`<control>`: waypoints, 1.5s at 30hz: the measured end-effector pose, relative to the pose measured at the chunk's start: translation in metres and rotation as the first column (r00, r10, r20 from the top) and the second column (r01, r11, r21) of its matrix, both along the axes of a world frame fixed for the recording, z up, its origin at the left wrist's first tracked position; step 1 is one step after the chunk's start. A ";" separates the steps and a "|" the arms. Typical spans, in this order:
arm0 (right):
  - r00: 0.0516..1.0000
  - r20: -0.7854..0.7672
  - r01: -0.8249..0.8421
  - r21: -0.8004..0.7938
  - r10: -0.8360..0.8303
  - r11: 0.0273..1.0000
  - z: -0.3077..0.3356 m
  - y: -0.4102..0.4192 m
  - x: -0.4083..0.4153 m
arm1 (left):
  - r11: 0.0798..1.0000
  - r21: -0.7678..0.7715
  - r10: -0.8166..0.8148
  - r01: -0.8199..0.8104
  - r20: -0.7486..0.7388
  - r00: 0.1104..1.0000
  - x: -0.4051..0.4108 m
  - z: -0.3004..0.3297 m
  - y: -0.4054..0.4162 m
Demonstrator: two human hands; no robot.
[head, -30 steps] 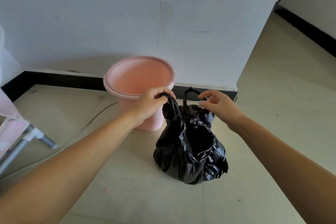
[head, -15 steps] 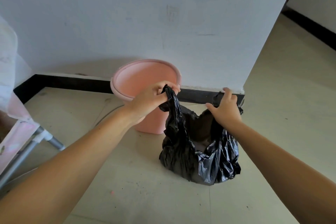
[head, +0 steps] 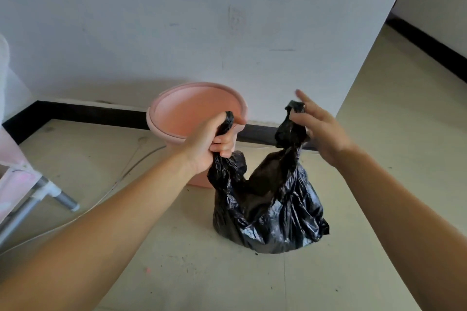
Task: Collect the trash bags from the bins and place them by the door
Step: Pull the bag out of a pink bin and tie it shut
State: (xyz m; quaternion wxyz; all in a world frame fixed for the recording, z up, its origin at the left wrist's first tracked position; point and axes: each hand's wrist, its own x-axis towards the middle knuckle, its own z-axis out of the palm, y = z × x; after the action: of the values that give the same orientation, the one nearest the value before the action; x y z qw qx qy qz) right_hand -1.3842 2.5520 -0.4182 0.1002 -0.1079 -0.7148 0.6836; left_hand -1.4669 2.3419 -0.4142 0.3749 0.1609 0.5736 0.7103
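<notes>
A black trash bag [head: 270, 209] sits on the floor in front of a pink bin [head: 197, 111] that stands against the white wall. My left hand [head: 212, 141] grips the bag's left handle in a fist. My right hand [head: 318, 131] holds the right handle near its top, pinched between thumb and fingers, with the other fingers stretched out. The two handles are pulled apart and the bag's mouth gapes between them. The bin's inside looks bare.
A black skirting [head: 83, 113] runs along the wall's foot. A white cable [head: 121, 177] lies on the floor at left, near a grey metal leg [head: 63, 199] and pink fabric [head: 10, 174]. An open passage [head: 404, 108] leads away at right.
Both hands have lifted the handles higher and spread them apart. The bag has been pulled upright and its mouth is wider than a second ago.
</notes>
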 end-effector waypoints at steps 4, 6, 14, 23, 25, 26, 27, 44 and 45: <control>0.981 -0.077 -0.187 -0.182 0.176 0.965 0.015 -0.019 0.004 | 0.995 -0.030 -0.093 0.091 -0.088 0.992 0.008 0.006 0.014; 0.963 0.003 -0.268 0.000 0.268 0.963 0.011 -0.023 0.007 | 0.996 -0.028 -0.091 0.088 -0.152 0.984 0.012 0.010 0.019; 0.919 0.386 -0.298 0.810 -0.077 0.505 -0.020 -0.090 0.010 | 0.967 -0.113 -0.253 0.226 -0.416 0.874 0.039 0.022 0.038; 0.965 0.248 -0.095 0.054 0.079 0.994 -0.017 -0.059 0.013 | 0.855 -0.513 -0.395 -0.076 -0.739 0.546 0.015 -0.013 0.024; 0.972 0.226 -0.087 0.100 0.062 0.991 -0.019 -0.057 0.015 | 0.824 -0.510 -0.384 -0.246 -0.823 0.419 0.015 -0.016 0.024; 0.975 0.214 -0.087 0.137 0.056 0.987 -0.019 -0.056 0.016 | 0.817 -0.474 -0.345 -0.329 -0.858 0.381 0.014 -0.016 0.025; 0.978 0.200 -0.096 0.160 0.063 0.982 -0.018 -0.056 0.017 | 0.812 -0.429 -0.287 -0.395 -0.884 0.369 0.012 -0.014 0.025; 0.902 0.247 -0.412 0.250 0.354 0.876 -0.032 -0.032 0.026 | 0.942 -0.336 -0.114 0.014 -0.282 0.953 0.015 -0.064 0.014; 0.909 0.244 -0.407 0.359 0.337 0.840 -0.034 -0.031 0.027 | 0.956 -0.289 -0.116 0.051 -0.212 0.970 0.014 -0.064 0.012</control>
State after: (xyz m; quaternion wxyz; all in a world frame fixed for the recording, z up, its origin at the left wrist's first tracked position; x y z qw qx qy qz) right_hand -1.3573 2.5214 -0.4517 -0.0767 -0.0020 -0.8530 0.5163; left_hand -1.4532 2.3543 -0.4785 0.3558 0.2103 0.7004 0.5819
